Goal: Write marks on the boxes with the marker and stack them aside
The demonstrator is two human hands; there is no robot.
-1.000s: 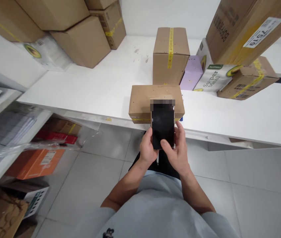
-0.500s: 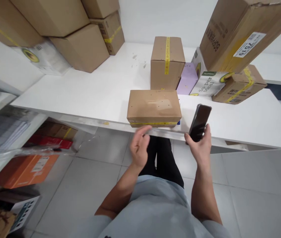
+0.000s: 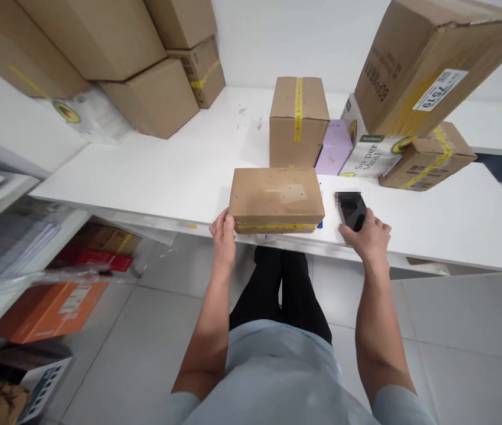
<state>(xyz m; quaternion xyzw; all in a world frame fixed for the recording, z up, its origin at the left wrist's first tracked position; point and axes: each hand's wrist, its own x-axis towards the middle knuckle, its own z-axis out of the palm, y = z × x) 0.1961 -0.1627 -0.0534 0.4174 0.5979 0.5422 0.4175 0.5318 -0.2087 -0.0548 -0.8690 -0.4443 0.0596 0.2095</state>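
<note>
Flat brown cardboard box [image 3: 276, 198], yellow-taped, now gripped at its corner by left hand [image 3: 224, 236]; right hand [image 3: 369, 238] has lowered black phone [image 3: 352, 210], grasped, onto white table [image 3: 166, 171].

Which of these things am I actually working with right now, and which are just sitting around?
In hand: flat brown box, gripped at its corner by the left hand; phone, under the right hand on the white counter.
Lying about: upright taped box, purple box, Super Meal carton, stacked boxes at left, orange box below.
</note>
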